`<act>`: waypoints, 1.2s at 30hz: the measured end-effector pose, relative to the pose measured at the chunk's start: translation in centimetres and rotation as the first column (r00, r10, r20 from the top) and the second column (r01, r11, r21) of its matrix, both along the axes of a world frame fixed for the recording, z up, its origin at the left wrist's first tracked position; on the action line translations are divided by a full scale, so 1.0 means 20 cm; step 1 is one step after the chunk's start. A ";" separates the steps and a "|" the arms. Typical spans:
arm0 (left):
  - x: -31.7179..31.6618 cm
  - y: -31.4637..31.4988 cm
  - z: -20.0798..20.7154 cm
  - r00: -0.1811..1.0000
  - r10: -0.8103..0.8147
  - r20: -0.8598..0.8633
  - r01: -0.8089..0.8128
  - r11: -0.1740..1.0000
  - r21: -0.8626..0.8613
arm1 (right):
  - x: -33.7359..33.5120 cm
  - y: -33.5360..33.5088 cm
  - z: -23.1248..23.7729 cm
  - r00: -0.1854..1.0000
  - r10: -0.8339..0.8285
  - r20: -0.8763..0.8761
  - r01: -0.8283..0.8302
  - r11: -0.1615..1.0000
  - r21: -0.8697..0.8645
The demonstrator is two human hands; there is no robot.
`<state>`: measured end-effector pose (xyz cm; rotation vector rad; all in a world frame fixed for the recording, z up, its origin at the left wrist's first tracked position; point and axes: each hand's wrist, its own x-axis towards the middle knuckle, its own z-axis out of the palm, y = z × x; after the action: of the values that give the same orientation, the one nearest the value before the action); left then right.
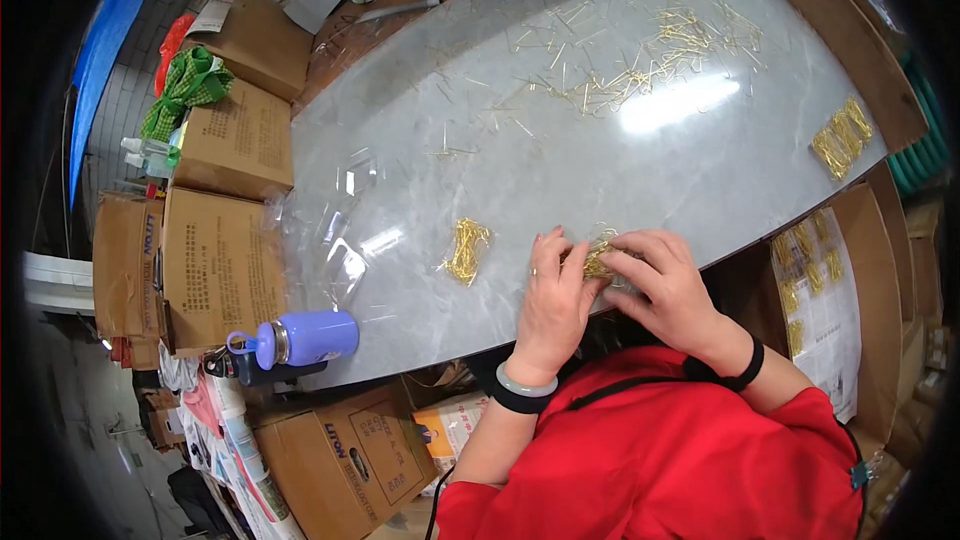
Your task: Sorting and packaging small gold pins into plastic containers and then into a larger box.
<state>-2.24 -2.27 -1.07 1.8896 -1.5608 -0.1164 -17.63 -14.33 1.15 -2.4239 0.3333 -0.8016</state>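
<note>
On the left, one side of the grey table is being lined by cardboard boxes. Near the table's corner a purple bottle is being kept; whether it is standing or lying cannot be told, and a stray elbow could be enough to send it over the edge. Just beyond it, clear plastic bags are being left loose, and being so light, they could be shifted by a sleeve or a draught.

Further right, a small packet of gold hooks is being left on the tabletop, near the left hand and apart from it; it could be scattered if brushed.

At the near edge, a gold bundle is being held between both hands. By the left hand it is being steadied with curled fingers; by the right hand it is being pinched from above, the fingers being bent and nearly closed. How firmly it is being gripped cannot be told. If the pinch were loosened, pieces could be dropped over the edge, or hooked ends could be tangled.

Beyond the hands, loose wire pieces are being left strewn, and could be snagged together. At the far right, finished-looking bundles are being kept near the rim, where a knock could topple them.
</note>
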 end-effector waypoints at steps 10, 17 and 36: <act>0.01 0.00 0.04 0.997 -0.074 0.035 0.075 0.997 -0.015 | -0.03 -0.16 0.12 0.978 0.133 -0.161 -0.135 0.991 -0.003; 0.02 0.00 0.02 0.998 -0.067 0.018 0.067 0.997 -0.030 | 0.09 -0.15 0.03 0.974 0.137 -0.183 -0.125 0.989 0.078; 0.01 0.01 -0.01 0.998 -0.063 -0.027 0.064 0.997 0.050 | 0.12 -0.16 0.02 0.947 0.251 -0.202 -0.257 0.966 -0.004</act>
<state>-2.07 -2.02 -1.27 1.8705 -1.6152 -0.2086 -15.25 -17.57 1.57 -2.5151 0.0796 -0.4540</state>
